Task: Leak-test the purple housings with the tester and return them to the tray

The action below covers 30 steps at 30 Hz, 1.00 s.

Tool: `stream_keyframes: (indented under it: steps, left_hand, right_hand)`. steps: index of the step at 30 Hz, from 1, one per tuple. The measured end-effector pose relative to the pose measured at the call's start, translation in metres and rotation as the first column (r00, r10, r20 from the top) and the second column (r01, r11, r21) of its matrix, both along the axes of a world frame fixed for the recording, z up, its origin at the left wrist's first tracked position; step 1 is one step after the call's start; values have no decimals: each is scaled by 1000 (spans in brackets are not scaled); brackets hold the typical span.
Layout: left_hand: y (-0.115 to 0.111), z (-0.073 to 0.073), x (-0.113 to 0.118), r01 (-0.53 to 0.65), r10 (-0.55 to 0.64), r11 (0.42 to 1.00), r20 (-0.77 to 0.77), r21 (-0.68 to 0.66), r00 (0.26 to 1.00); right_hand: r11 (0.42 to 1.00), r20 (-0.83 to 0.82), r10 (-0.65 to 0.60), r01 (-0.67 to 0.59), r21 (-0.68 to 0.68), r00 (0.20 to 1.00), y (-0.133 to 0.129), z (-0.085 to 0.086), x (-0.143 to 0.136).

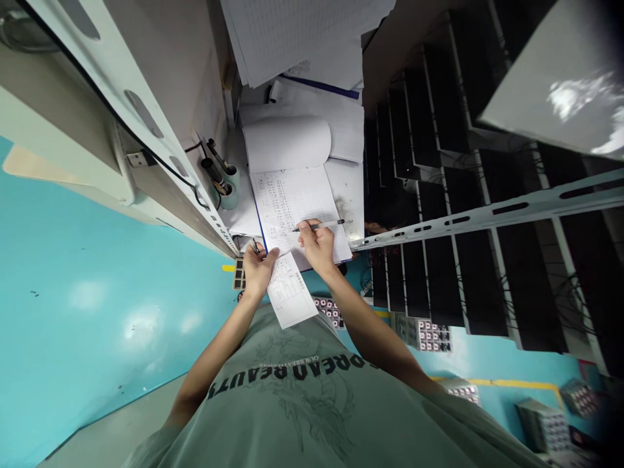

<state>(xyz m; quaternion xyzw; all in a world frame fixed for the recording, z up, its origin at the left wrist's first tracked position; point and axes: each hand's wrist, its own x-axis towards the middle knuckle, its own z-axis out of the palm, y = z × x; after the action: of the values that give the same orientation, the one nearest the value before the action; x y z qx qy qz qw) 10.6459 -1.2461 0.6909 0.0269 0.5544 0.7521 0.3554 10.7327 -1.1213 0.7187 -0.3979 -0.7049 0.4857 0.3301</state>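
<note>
My right hand [318, 246] is closed round a dark pen [327, 224], its tip close to the page of an open notebook [312, 195]. Handwritten lines fill the left part of that page, and a turned-over sheet curls up at the top. At the notebook's lower left corner is my left hand [258, 270], its thumb pressing on a printed paper slip [291, 292] with writing on it. The slip hangs past the notebook's near edge, in front of my shirt. A small dark object [255, 246] shows at the left fingers; I cannot make out its kind.
A pale green cup [229, 188] with pens and markers stands left of the notebook. Stacked papers [302, 39] lie farther back. Slotted metal posts [487, 214] flank the work surface, with dark shelves [458, 273] at right. Boxes of small parts [433, 336] stand on the floor.
</note>
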Motion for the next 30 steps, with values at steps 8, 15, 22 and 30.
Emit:
stream_keyframes:
  steps: [8, 15, 22, 30]
  left_hand:
    - [0, 2, 0, -2, 2, 1000, 9, 22, 1000]
    - [0, 1, 0, 7, -8, 999, 27, 32, 1000]
    - [-1, -1, 0, 12, -13, 999, 36, 41, 999]
    - [1, 1, -1, 11, -14, 998, 46, 55, 999]
  right_hand:
    - [1000, 10, 5, -5, 26, 1000, -1, 1, 1]
    - [1000, 7, 1, -1, 21, 1000, -1, 2, 1]
    - [1000, 19, -18, 18, 21, 1000, -1, 2, 0]
    - [1000, 14, -2, 2, 17, 1000, -1, 2, 1]
